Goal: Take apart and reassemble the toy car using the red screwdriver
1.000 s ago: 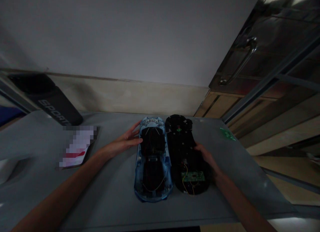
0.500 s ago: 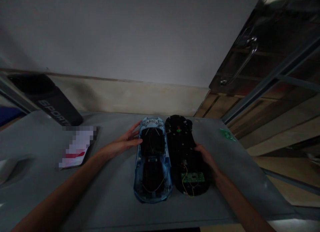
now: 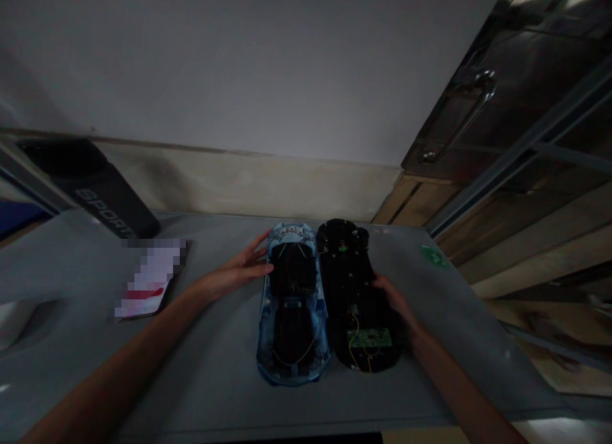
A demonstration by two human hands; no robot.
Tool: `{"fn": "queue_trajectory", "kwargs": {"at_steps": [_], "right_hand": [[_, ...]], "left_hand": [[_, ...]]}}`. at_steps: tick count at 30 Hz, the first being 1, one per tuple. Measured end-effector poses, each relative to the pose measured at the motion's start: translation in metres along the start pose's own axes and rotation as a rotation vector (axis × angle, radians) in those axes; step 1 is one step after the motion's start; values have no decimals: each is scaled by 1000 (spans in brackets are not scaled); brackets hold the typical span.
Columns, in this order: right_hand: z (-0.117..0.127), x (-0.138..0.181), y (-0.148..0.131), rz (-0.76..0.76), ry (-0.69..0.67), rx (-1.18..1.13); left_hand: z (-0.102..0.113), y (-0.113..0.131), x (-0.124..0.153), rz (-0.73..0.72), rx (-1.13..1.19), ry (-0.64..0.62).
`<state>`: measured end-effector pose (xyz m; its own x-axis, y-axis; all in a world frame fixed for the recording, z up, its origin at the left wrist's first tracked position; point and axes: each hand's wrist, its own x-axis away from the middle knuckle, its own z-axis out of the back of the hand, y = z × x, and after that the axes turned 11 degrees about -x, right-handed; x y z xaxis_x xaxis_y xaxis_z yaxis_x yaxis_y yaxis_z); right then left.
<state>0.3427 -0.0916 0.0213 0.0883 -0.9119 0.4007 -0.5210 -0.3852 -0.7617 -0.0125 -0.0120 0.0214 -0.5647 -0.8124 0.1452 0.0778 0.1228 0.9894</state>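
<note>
A blue toy car body shell (image 3: 266, 323) lies with its hollow inside facing up; dark parts and a thin wire show within. My left hand (image 3: 243, 267) grips its left side, thumb over the rim and fingers along the outer wall. Side by side with it, on the right, is the black toy car chassis (image 3: 347, 278). A green circuit board (image 3: 369, 337) and yellow wires (image 3: 354, 336) sit at its near end. My right hand (image 3: 394, 297) holds the chassis by its right edge; most of those fingers are hidden beneath or behind it.
Both parts rest on a grey table (image 3: 215, 380). To the left lie a blurred-out phone-like object (image 3: 148, 281), a dark box marked SPORT (image 3: 109, 199) and a white object (image 3: 14, 323). A small green packet (image 3: 434, 255) is at the right. A wall (image 3: 248, 183) stands behind.
</note>
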Motion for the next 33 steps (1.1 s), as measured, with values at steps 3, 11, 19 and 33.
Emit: {"fn": "queue_trajectory", "kwargs": {"at_steps": [3,11,19,33], "right_hand": [[0,1,-1,10,6,16],[-3,0,-2,30,20,19],[2,-2,-1,34,21,29],[-3,3,-1,35,9,12]], "left_hand": [[1,-1,-1,-10,4,-7],[1,-2,-2,-1,-5,-2],[0,1,-1,15,10,13],[0,2,0,18,-8,10]]}}
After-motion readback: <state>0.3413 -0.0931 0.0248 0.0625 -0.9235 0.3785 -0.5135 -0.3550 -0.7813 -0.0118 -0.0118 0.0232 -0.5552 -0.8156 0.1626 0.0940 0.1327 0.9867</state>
